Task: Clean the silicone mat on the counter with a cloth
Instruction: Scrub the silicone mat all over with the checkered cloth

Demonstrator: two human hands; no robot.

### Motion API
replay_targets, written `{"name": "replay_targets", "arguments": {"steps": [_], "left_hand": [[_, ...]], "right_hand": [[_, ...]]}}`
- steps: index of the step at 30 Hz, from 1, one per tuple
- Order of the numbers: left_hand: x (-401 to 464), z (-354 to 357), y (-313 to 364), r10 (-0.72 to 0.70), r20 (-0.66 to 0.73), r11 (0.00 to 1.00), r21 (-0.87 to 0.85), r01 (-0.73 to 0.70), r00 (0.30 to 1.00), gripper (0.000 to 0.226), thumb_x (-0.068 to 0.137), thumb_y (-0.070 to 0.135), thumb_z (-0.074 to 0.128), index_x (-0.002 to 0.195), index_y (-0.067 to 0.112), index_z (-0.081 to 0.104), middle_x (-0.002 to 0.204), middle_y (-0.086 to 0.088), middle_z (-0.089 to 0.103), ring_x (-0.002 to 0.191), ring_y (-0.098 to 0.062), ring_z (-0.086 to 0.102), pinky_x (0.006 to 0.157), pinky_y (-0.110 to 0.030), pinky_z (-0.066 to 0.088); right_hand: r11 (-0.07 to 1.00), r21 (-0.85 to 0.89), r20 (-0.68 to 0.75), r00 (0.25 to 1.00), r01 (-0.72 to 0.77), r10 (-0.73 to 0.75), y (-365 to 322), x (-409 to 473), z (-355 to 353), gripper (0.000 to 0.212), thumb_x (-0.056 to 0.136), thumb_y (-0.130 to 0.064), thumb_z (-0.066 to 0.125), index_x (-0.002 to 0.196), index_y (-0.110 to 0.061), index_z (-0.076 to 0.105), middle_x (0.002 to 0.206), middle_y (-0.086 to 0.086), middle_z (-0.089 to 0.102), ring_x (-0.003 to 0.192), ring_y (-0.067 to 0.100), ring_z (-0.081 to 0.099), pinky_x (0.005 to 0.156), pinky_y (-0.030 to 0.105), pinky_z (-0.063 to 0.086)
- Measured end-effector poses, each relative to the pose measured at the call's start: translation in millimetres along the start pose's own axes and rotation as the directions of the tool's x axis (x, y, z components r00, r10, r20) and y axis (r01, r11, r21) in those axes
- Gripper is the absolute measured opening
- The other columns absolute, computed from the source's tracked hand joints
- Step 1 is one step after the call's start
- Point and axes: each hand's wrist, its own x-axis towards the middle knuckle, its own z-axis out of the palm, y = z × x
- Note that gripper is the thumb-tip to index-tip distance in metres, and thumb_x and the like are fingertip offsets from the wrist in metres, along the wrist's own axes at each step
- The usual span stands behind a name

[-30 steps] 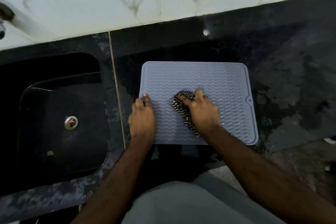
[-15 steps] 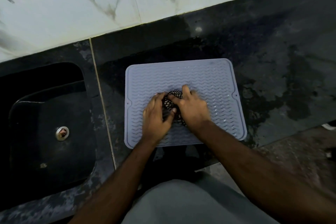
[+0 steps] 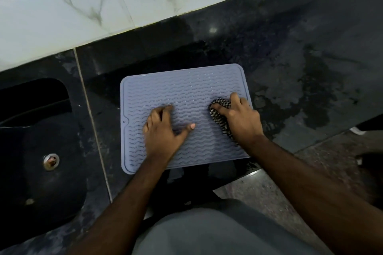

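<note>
Now the cloth (image 3: pixel 220 114), gripped by the right hand (image 3: pixel 241 119), has been swept rightward across the mat (image 3: pixel 186 87) (left hand (image 3: pixel 163 130) splayed flat, steadying); wiping is judged midway.

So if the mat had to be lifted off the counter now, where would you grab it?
Probably the front left corner of the silicone mat, approached from the counter's front edge. It reaches the edge of the black counter and is uncovered, so fingers could slip under. The left hand presses the middle; the right hand holds the checked cloth near the right rim.
</note>
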Motion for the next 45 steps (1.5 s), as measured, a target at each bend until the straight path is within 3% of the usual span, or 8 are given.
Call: {"name": "replay_targets", "arguments": {"steps": [5, 9, 14, 23, 28, 32, 41, 45], "left_hand": [[19, 24, 56, 0.362, 0.187, 0.930, -0.133, -0.342, 0.913, 0.118, 0.069, 0.089, 0.059, 0.161, 0.034, 0.010, 0.167, 0.000, 0.019, 0.155, -0.021, 0.013, 0.119, -0.050, 0.021], [24, 44, 69, 0.271, 0.297, 0.961, -0.142, -0.238, 0.916, 0.138, 0.058, 0.087, 0.069, 0.162, 0.021, 0.006, 0.170, -0.002, 0.011, 0.157, -0.017, 0.001, 0.127, -0.047, 0.002], [28, 46, 66, 0.259, 0.299, 0.966, -0.076, -0.247, 0.918, 0.132, 0.057, 0.091, 0.066, 0.160, 0.024, 0.016, 0.170, 0.003, 0.007, 0.156, -0.012, -0.002, 0.124, -0.036, -0.007], [25, 43, 73, 0.244, 0.297, 0.964, 0.034, -0.265, 0.923, 0.132, 0.057, 0.092, 0.064, 0.161, 0.025, 0.016, 0.170, 0.001, 0.005, 0.157, -0.014, -0.001, 0.124, -0.035, -0.006], [26, 41, 74, 0.251, 0.346, 0.954, 0.069, -0.291, 0.904, 0.127, 0.067, 0.077, 0.069, 0.162, 0.020, 0.008, 0.171, -0.001, -0.001, 0.157, -0.018, -0.005, 0.126, -0.040, -0.007], [25, 39, 75, 0.277, 0.351, 0.945, 0.068, -0.319, 0.895, 0.118, 0.074, 0.063, 0.073, 0.162, 0.017, 0.008, 0.171, -0.003, -0.002, 0.157, -0.020, -0.006, 0.125, -0.038, -0.010], [20, 19, 34, 0.325, 0.332, 0.909, 0.149, -0.389, 0.886, 0.119, 0.065, 0.094, 0.047, 0.161, 0.031, 0.016, 0.170, 0.001, 0.007, 0.157, -0.025, 0.003, 0.126, -0.051, 0.004], [18, 20, 33, 0.280, 0.348, 0.923, 0.160, -0.351, 0.895, 0.122, 0.063, 0.094, 0.052, 0.161, 0.034, 0.011, 0.171, 0.004, 0.000, 0.157, -0.022, -0.004, 0.126, -0.051, 0.000]], "right_hand": [[0.999, 0.037, 0.023, 1.000, 0.020, -0.021, 2, 3, -4, 0.052, 0.086, -0.035, 0.070, 0.135, -0.042, 0.052, 0.119, 0.009, 0.037, 0.101, 0.032, 0.051, 0.059, 0.042, 0.054], [0.996, -0.007, 0.036, 0.996, 0.085, -0.085, 16, 5, -5, 0.047, 0.091, -0.036, 0.064, 0.136, -0.043, 0.051, 0.121, 0.009, 0.037, 0.106, 0.031, 0.050, 0.058, 0.041, 0.055], [1.000, -0.026, 0.019, 1.000, 0.002, -0.002, 52, -5, -4, 0.040, 0.097, -0.040, 0.052, 0.137, -0.045, 0.049, 0.123, 0.008, 0.036, 0.106, 0.032, 0.047, 0.060, 0.043, 0.055], [0.955, 0.030, 0.137, 0.947, -0.296, 0.289, 31, -28, -9, 0.040, 0.100, -0.025, 0.047, 0.139, -0.017, 0.044, 0.118, 0.014, 0.045, 0.081, 0.034, 0.064, 0.058, 0.040, 0.047], [0.843, 0.298, 0.229, 0.891, -0.448, 0.392, -6, -18, -18, 0.025, 0.092, -0.015, 0.051, 0.111, -0.001, 0.061, 0.109, 0.018, 0.066, 0.096, 0.034, 0.067, 0.076, 0.037, 0.054], [0.801, 0.361, 0.230, 0.878, -0.478, 0.420, -25, -13, -21, 0.027, 0.091, -0.013, 0.053, 0.112, 0.002, 0.059, 0.110, 0.019, 0.067, 0.099, 0.034, 0.067, 0.076, 0.036, 0.053], [0.775, 0.396, 0.153, 0.868, -0.492, 0.472, -27, -14, -16, 0.024, 0.093, -0.017, 0.051, 0.105, 0.001, 0.061, 0.103, 0.020, 0.069, 0.095, 0.036, 0.068, 0.075, 0.038, 0.054], [0.719, 0.416, 0.169, 0.825, -0.556, 0.540, -42, -8, -18, 0.029, 0.093, -0.023, 0.051, 0.103, 0.001, 0.064, 0.102, 0.022, 0.070, 0.097, 0.038, 0.067, 0.079, 0.039, 0.052]]}}
